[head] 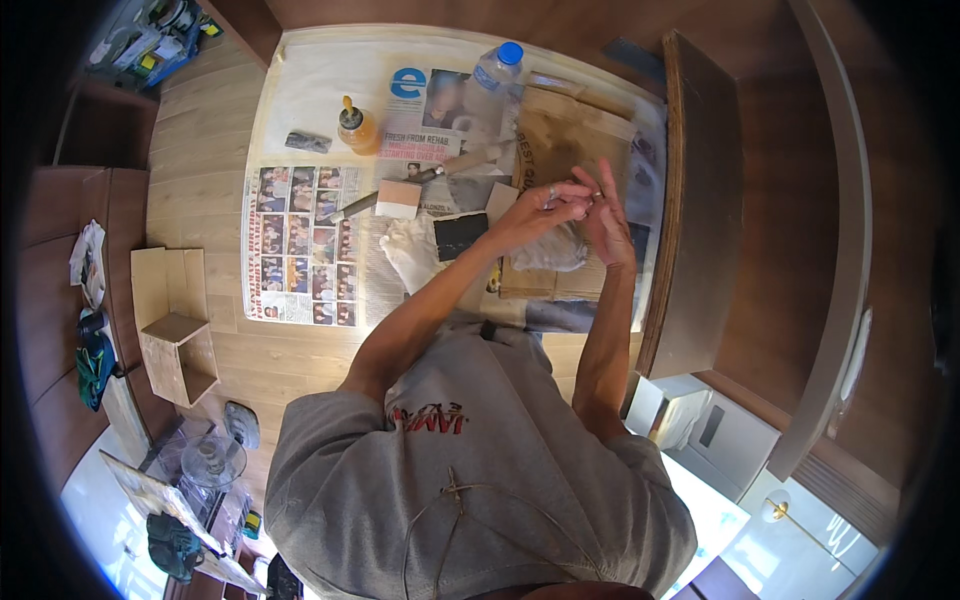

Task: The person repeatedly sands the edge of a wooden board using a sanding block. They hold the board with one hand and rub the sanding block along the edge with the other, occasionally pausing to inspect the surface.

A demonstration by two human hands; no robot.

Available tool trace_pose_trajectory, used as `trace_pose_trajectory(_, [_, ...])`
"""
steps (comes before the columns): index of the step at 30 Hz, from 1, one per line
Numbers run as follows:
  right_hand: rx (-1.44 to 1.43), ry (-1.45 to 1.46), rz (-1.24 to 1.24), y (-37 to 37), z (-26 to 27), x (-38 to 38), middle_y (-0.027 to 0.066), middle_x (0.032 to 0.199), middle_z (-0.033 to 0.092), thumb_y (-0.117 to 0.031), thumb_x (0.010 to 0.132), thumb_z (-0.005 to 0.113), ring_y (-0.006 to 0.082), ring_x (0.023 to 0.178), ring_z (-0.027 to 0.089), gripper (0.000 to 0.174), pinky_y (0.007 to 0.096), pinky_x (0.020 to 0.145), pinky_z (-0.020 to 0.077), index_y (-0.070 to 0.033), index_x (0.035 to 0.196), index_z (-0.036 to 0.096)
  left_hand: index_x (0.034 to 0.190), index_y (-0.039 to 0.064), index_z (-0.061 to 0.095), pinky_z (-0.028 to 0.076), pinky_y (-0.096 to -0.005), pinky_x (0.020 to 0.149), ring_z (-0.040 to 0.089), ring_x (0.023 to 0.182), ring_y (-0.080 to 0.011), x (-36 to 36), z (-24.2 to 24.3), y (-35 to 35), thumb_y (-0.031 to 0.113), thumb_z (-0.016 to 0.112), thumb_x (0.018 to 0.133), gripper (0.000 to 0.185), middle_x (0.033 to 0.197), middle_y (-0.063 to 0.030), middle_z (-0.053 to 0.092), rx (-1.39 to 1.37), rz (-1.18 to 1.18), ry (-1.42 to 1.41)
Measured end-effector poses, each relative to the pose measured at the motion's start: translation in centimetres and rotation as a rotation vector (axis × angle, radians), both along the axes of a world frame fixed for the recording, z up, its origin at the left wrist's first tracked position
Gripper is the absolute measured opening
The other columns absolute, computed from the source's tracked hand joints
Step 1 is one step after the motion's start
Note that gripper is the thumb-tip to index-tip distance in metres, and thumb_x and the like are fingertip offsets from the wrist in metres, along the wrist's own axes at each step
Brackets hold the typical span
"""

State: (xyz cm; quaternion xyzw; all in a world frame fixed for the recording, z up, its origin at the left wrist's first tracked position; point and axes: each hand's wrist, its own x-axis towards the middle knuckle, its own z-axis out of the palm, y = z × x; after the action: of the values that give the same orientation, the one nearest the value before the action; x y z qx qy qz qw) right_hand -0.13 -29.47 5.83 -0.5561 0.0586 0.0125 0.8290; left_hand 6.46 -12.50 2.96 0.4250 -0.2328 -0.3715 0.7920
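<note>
My left hand (556,206), with a ring on one finger, reaches across to my right hand (611,229), and its fingertips touch the right fingers. Whether something small sits between the fingertips is too fine to tell. My right hand is raised with its fingers spread. Both hands are over a flattened brown paper sheet (585,124) bearing print. A crumpled pale cloth or bag (551,251) lies just below them. Left of the hands are a dark square sheet (461,236) on a white cloth (409,251), a two-tone block (398,199) and a pale rectangular piece (501,198).
Newspaper (307,247) covers much of the work surface. An orange-filled bottle with a yellow nozzle (357,131), a blue-capped plastic bottle (495,75), a dark block (307,141) and a long slim tool (356,208) stand or lie there. A thick brown panel (694,217) rises at right.
</note>
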Motion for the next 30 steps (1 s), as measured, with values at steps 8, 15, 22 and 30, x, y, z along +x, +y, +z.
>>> trace_pose_trajectory(8, [-0.220,0.141,-0.020,0.0,0.5,-0.4,0.0179,0.147,0.040,-0.011,0.078,0.079,0.0281,0.129,0.047,0.096,0.0401,0.105,0.0430,-0.022,0.155,0.023,0.106,0.000,0.071,0.052,-0.0295,0.081,0.066,0.088,-0.0151,0.7,1.7,0.6,0.023,0.069,0.091,0.028,0.101,-0.0091,0.069,0.162,-0.017,-0.120])
trace_pose_trajectory(15, [-0.474,0.233,0.036,-0.1,0.2,-2.1,0.0189,0.143,0.044,-0.009,0.072,0.084,0.0312,0.127,0.048,0.102,0.0443,0.109,0.0380,-0.018,0.155,0.026,0.094,-0.001,0.071,0.052,-0.0265,0.073,0.065,0.077,-0.0096,-0.3,1.2,2.7,0.015,0.073,0.086,0.018,0.084,-0.0068,0.072,0.435,0.017,-0.417])
trace_pose_trajectory(22, [-0.513,0.250,-0.060,0.2,0.4,-2.8,0.0152,0.133,0.053,-0.013,0.077,0.082,0.0254,0.117,0.054,0.088,0.0392,0.101,0.0434,-0.013,0.151,0.034,0.100,0.003,0.071,0.052,-0.0288,0.077,0.068,0.081,-0.0160,-0.4,1.2,3.8,0.020,0.071,0.089,0.020,0.091,-0.0077,0.072,0.210,-0.071,-0.053])
trace_pose_trajectory(30, [-0.639,0.193,-0.139,1.3,1.7,-3.3,0.0077,0.117,0.061,-0.014,0.088,0.073,0.0143,0.104,0.057,0.058,0.0308,0.094,0.0462,-0.009,0.141,0.049,0.129,0.006,0.058,0.049,-0.0288,0.087,0.065,0.095,-0.0144,0.3,1.0,4.6,0.023,0.068,0.093,0.042,0.105,-0.0078,0.067,0.111,-0.093,0.159])
